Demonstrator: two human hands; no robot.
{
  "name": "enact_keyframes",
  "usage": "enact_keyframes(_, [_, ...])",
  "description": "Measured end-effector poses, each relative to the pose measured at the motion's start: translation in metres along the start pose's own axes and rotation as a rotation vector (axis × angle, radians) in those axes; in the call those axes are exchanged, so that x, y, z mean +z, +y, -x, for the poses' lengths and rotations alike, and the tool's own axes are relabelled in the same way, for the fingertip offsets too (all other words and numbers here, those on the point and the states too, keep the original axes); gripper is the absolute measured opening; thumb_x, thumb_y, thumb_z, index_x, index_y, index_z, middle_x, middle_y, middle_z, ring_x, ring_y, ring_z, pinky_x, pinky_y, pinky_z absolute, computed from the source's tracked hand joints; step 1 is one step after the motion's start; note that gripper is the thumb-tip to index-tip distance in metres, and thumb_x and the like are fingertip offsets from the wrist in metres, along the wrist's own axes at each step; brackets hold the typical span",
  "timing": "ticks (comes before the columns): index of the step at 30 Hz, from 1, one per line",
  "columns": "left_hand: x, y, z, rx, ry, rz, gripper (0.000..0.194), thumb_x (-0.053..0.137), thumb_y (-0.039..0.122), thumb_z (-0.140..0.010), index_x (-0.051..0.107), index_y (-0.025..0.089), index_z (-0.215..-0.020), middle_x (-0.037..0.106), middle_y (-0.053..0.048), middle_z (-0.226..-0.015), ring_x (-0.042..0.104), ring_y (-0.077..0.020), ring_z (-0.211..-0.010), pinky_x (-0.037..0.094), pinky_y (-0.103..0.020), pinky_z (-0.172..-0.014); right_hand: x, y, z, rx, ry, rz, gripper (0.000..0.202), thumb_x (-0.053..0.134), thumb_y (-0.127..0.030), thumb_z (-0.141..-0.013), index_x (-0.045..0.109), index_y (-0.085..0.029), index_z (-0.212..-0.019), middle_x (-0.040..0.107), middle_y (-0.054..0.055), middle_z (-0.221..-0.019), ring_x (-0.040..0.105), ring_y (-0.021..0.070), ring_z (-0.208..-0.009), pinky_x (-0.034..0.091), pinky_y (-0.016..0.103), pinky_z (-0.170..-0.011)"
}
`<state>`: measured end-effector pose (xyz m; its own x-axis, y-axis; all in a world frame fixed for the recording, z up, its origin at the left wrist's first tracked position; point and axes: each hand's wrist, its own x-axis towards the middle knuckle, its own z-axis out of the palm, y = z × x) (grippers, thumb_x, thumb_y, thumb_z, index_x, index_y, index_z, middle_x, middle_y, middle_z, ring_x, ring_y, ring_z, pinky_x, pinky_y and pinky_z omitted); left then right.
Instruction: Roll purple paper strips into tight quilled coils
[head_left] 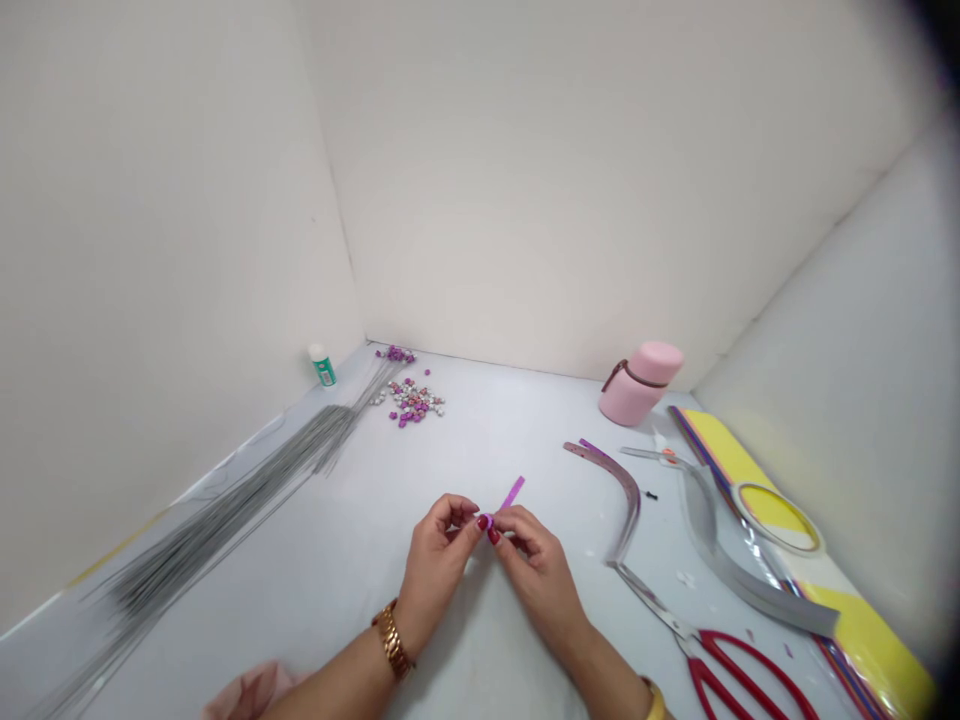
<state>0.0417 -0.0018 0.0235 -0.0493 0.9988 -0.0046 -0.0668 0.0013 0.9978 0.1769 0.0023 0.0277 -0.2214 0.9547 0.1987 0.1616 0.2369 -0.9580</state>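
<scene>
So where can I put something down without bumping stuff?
There's bare table between the pile of little pieces and the pink bottle. Another free patch lies between the wire bundle and the left hand. To the right of the right hand, it's crowded: red-handled scissors, curved strips, tape roll, yellow sheets.

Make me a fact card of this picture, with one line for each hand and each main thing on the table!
Left hand: pinching a purple strip
Right hand: pinching the same strip
Grey wires: long bundle, left side
Small pieces: loose pile, purple, silver and pinkish, near the wires' far end
Scissors: red handles, right of the hands
Bottle: pink, brown strap, back right
Tube: green and white, back left
</scene>
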Motion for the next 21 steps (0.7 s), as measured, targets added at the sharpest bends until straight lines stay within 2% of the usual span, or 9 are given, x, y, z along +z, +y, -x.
enact_keyframes(3, [-0.002,0.004,0.0,0.051,-0.05,-0.058,0.019,0.054,0.023,-0.076,0.06,0.018,-0.094,0.056,-0.004,-0.082,0.053,-0.0158,-0.075,0.044,-0.026,-0.066,-0.001,0.001,-0.001,0.075,-0.001,-0.089,0.015,0.052,-0.028,-0.079,0.064,-0.019,-0.079,0.056,0.004,-0.078,0.052,0.0178,-0.075,0.04,0.027,-0.065])
enact_keyframes(6, [-0.003,0.009,0.0,0.132,-0.099,-0.141,0.015,0.053,0.023,-0.077,0.066,0.018,-0.084,0.058,-0.005,-0.083,0.053,-0.0172,-0.08,0.042,-0.028,-0.073,0.0,0.001,-0.001,0.136,0.0,-0.136,0.017,0.052,-0.03,-0.079,0.062,-0.018,-0.074,0.055,0.002,-0.072,0.049,0.0159,-0.068,0.039,0.025,-0.062])
enact_keyframes(8, [-0.003,0.011,0.0,0.075,-0.065,-0.093,0.012,0.056,0.023,-0.075,0.066,0.018,-0.076,0.059,-0.004,-0.079,0.053,-0.0173,-0.079,0.04,-0.028,-0.073,0.002,0.001,0.0,0.158,-0.002,-0.151,0.018,0.052,-0.03,-0.079,0.061,-0.017,-0.072,0.054,0.001,-0.068,0.047,0.0146,-0.064,0.038,0.024,-0.06])
enact_keyframes(11, [-0.001,0.011,0.0,-0.065,-0.036,0.031,0.013,0.056,0.026,-0.075,0.063,0.016,-0.077,0.061,-0.005,-0.078,0.054,-0.0167,-0.076,0.04,-0.028,-0.072,0.005,0.0,0.001,0.186,-0.007,-0.185,0.017,0.053,-0.031,-0.078,0.06,-0.016,-0.072,0.053,0.0,-0.068,0.047,0.014,-0.064,0.037,0.024,-0.06])
enact_keyframes(15, [0.002,0.011,0.0,-0.159,-0.103,0.114,0.018,0.055,0.029,-0.076,0.063,0.013,-0.079,0.059,-0.003,-0.067,0.053,-0.0134,-0.064,0.041,-0.025,-0.064,0.005,0.001,0.002,0.234,0.005,-0.23,0.02,0.051,-0.033,-0.08,0.056,-0.016,-0.07,0.047,-0.002,-0.06,0.042,0.0119,-0.058,0.034,0.022,-0.056])
enact_keyframes(19, [-0.002,0.012,-0.003,-0.233,-0.172,0.17,0.026,0.055,0.035,-0.076,0.063,0.012,-0.067,0.058,-0.002,-0.06,0.051,-0.0115,-0.058,0.041,-0.024,-0.061,0.003,0.0,0.001,0.275,-0.04,-0.295,0.023,0.051,-0.035,-0.08,0.054,-0.016,-0.068,0.05,-0.001,-0.061,0.044,0.0118,-0.059,0.035,0.023,-0.058])
enact_keyframes(21, [-0.006,0.013,-0.006,-0.262,-0.204,0.178,0.025,0.058,0.035,-0.073,0.064,0.011,-0.068,0.06,-0.003,-0.061,0.052,-0.0114,-0.057,0.041,-0.024,-0.061,0.003,-0.001,0.001,0.294,-0.072,-0.326,0.024,0.053,-0.036,-0.079,0.054,-0.016,-0.066,0.052,-0.001,-0.06,0.045,0.0118,-0.058,0.036,0.023,-0.058])
